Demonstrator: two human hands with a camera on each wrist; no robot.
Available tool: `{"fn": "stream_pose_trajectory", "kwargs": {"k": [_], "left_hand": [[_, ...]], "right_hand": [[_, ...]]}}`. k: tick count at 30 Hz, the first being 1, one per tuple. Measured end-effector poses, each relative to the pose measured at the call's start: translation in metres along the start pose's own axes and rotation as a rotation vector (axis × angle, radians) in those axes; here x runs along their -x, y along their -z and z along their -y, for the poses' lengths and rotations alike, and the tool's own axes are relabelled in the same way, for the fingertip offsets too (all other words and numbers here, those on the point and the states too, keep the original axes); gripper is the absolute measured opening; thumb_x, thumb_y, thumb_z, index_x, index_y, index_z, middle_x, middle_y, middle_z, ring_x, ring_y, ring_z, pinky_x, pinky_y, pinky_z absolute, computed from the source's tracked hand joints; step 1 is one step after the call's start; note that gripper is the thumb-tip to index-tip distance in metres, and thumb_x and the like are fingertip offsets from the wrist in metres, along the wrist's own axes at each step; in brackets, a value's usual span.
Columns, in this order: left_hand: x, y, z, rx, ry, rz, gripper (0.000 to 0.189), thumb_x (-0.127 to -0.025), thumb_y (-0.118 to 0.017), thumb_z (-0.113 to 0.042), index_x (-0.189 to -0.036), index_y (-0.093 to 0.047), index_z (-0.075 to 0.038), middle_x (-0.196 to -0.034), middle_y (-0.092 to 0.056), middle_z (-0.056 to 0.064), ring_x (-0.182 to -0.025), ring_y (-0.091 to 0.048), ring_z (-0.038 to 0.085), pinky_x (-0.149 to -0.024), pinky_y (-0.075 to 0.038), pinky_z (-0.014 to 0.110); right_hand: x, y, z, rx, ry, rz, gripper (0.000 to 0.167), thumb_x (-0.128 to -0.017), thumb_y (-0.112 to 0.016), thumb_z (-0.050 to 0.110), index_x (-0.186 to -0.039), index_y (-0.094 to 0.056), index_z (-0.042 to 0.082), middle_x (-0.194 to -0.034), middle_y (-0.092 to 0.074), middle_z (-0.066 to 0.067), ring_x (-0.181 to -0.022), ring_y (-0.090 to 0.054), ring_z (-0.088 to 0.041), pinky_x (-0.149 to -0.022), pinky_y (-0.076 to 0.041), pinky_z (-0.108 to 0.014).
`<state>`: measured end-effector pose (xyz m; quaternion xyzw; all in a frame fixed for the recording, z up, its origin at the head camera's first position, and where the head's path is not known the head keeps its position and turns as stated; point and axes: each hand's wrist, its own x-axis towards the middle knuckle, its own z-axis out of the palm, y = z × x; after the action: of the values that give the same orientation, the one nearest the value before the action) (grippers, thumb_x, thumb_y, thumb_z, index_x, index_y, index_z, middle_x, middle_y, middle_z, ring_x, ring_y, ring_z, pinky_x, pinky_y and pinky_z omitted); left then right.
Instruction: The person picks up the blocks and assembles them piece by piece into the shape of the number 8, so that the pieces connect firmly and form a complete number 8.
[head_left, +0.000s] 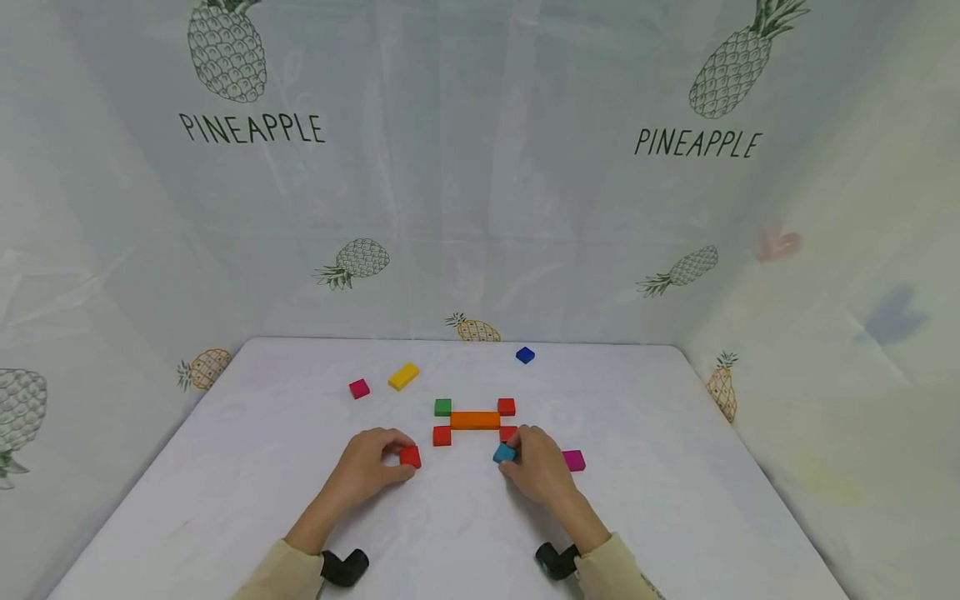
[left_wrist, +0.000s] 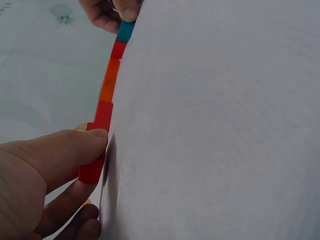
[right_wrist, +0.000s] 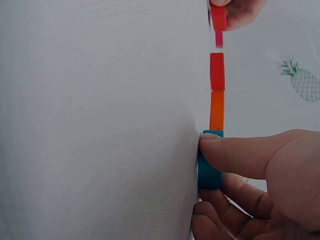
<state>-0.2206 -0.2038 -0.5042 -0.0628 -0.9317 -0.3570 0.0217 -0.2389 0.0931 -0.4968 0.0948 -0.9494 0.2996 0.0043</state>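
Observation:
My left hand [head_left: 372,461] pinches a red block [head_left: 409,457] between thumb and fingers, low over the white table. In the left wrist view the thumb presses the near face of that red block [left_wrist: 92,167]. My right hand [head_left: 538,463] grips a teal block [head_left: 504,453], seen in the right wrist view with the thumb across the teal block [right_wrist: 210,170]. Just beyond both hands lies an orange bar [head_left: 475,421] with small blocks at its corners: a green block [head_left: 443,407] at far left, red ones at the others. The near right red block is partly hidden by the right hand.
A magenta block [head_left: 574,461] lies right of the right hand. Farther back are a crimson block [head_left: 359,388], a yellow block [head_left: 403,377] and a blue block [head_left: 525,355]. A pineapple-print curtain [head_left: 480,183] surrounds the white table [head_left: 637,400].

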Motion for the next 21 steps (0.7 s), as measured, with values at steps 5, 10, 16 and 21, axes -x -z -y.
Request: {"fn": "stream_pose_trajectory", "kwargs": {"k": [5, 10, 16, 21], "left_hand": [[-0.001, -0.007, -0.006, -0.009, -0.001, -0.006, 0.027, -0.084, -0.092, -0.021, -0.108, -0.079, -0.024, -0.097, -0.068, -0.011, -0.100, -0.059, 0.015, -0.093, -0.056, 0.045], [0.000, -0.011, -0.015, 0.013, -0.009, -0.011, 0.027, -0.083, -0.092, -0.021, -0.107, -0.079, -0.023, -0.097, -0.068, -0.009, -0.100, -0.060, 0.016, -0.094, -0.054, 0.046], [0.000, -0.020, -0.024, 0.030, -0.008, -0.006, 0.030, -0.083, -0.092, -0.023, -0.110, -0.079, -0.021, -0.099, -0.068, -0.006, -0.103, -0.060, 0.019, -0.095, -0.056, 0.049], [0.001, -0.027, -0.031, 0.046, 0.017, -0.017, 0.032, -0.083, -0.092, -0.022, -0.111, -0.077, -0.019, -0.100, -0.067, -0.006, -0.108, -0.060, 0.021, -0.095, -0.056, 0.051]], "right_hand": [[0.000, 0.001, 0.001, -0.003, -0.004, -0.002, 0.036, -0.085, -0.090, 0.014, -0.109, -0.066, 0.004, -0.093, -0.059, -0.004, -0.086, -0.056, -0.018, -0.079, -0.061, -0.037], [0.001, 0.002, 0.003, -0.003, -0.004, -0.001, 0.035, -0.085, -0.090, 0.013, -0.109, -0.066, 0.003, -0.093, -0.060, -0.005, -0.087, -0.056, -0.018, -0.079, -0.061, -0.037], [0.002, 0.003, 0.005, -0.008, -0.011, 0.002, 0.034, -0.086, -0.089, 0.013, -0.109, -0.066, 0.002, -0.093, -0.059, -0.005, -0.087, -0.056, -0.019, -0.080, -0.061, -0.038], [0.003, 0.003, 0.004, -0.002, -0.006, -0.001, 0.034, -0.085, -0.089, 0.013, -0.108, -0.066, 0.002, -0.093, -0.059, -0.005, -0.086, -0.056, -0.019, -0.079, -0.061, -0.037]]}}
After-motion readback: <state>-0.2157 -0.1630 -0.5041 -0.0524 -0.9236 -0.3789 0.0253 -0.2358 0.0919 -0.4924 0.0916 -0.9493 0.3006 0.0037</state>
